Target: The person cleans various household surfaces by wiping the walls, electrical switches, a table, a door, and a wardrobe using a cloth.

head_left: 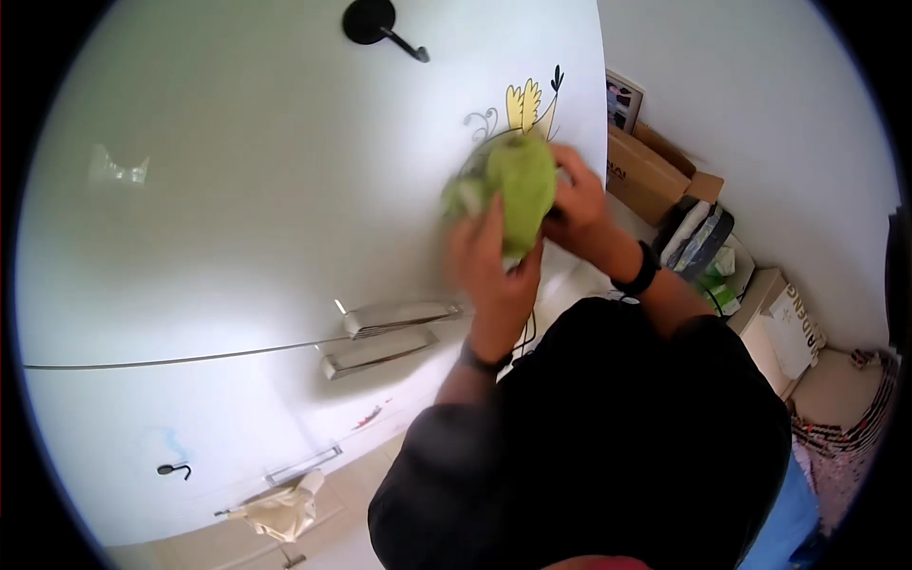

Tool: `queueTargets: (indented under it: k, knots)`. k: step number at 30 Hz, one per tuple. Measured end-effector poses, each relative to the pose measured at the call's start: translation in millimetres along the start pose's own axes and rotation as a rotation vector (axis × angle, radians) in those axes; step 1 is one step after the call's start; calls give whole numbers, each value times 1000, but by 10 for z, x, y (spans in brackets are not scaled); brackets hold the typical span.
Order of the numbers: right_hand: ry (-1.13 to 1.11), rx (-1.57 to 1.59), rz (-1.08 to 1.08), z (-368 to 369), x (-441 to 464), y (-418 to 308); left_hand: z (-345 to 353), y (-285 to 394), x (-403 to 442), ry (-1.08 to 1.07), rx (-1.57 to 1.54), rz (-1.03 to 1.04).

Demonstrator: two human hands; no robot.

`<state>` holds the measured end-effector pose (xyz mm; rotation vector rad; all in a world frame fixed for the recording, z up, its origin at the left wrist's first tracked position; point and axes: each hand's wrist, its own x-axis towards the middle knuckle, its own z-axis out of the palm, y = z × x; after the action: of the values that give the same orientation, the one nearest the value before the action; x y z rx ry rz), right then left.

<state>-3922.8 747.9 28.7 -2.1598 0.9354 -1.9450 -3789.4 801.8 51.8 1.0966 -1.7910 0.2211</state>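
Observation:
A light green cloth (524, 195), bunched and somewhat blurred, is held up in front of a glossy white door (256, 199). My left hand (489, 261) is closed on its lower left part, fingers over the front. From the right side my right hand (581, 201) grips it, with some fingers hidden behind the cloth. A yellow bird-like decal (524, 103) on the door shows just above the cloth. Whether the cloth touches the door I cannot tell.
Two pale handles, an upper handle (404, 316) and a lower handle (380, 354), project from the door. A black hook (370, 21) sits high on it, a smaller hook (171, 469) low. Rightward stand a cardboard box (646, 173) and a white bag (790, 332).

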Motion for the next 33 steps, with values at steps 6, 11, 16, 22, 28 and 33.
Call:
queueTargets:
  k: [6, 11, 16, 22, 28, 33]
  knots:
    - [113, 30, 314, -313, -32, 556, 815, 199, 369, -117, -191, -9]
    - [137, 176, 639, -182, -525, 667, 1087, 20, 19, -217, -181, -13]
    - [-28, 185, 660, -84, -792, 500, 943, -196, -491, -373, -101, -160]
    - [-120, 109, 395, 9, -606, 344, 464, -69, -466, -163, -82, -302]
    - [-9, 360, 133, 146, 72, 54, 234, 140, 123, 227, -12, -55]
    - [63, 335, 107, -91, 598, 162, 457, 297, 645, 302, 27, 19]
